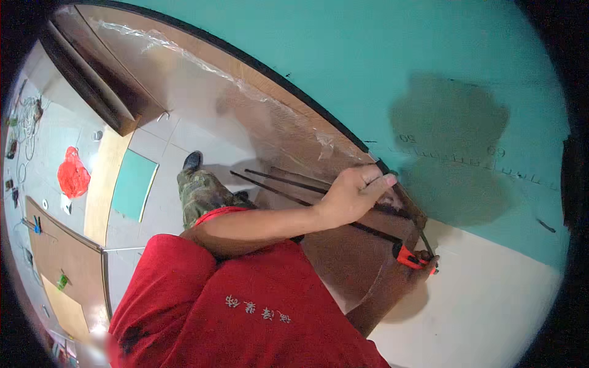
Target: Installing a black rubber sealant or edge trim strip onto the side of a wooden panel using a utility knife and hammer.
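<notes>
Head view: left hand [351, 197] arches over dark edging [381, 165], grip unclear; right hand [412, 274] wraps an orange tool [407, 256].

Red short-sleeved shirt [245, 276] with white chest lettering [267, 313], camouflage trousers [207, 195], dark shoe [192, 161].

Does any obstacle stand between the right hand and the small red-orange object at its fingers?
Nothing visible stands between them: the right hand holds the small red-orange object directly. The left hand is higher in the picture, apart.
</notes>
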The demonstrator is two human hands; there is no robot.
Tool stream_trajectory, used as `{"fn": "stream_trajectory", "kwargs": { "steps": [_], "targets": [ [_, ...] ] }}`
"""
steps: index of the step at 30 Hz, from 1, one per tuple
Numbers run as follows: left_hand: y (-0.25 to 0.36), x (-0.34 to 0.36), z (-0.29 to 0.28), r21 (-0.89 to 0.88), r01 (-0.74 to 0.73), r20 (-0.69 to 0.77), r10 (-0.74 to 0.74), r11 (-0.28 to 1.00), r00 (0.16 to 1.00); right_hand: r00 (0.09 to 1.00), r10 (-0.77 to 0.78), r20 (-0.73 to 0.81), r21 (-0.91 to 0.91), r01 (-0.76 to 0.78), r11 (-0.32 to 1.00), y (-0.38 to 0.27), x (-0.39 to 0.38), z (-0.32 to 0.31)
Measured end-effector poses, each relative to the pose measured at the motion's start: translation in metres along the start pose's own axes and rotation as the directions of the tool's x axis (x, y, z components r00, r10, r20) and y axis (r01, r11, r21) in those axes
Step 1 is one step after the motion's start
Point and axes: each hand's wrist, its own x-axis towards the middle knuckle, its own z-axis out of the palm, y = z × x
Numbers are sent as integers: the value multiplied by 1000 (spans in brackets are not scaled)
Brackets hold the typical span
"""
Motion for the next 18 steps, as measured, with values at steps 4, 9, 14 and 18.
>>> {"fn": "stream_trajectory", "kwargs": {
  "steps": [4, 9, 14, 18],
  "targets": [
    [17, -3, 0, -166, 90, 1, -91, 982, 996, 989, 142, 34, -303, -126, 945, -10, 2, 27],
    [22, -5, 6, -258, 112, -51, -129, 960, 990, 991, 40, -127, -326, -79, 942, -38, 51, -28],
    [20, -11, 5, -217, 183, -83, -205, 959, 975, 970, 115, -214, -60, -131, 990, 1, -16, 82],
    [28, -13, 2, -181, 201, -111, -223, 963, 969, 981, 89, -174, 19, -87, 996, 10, -23, 91]
  ]
}}
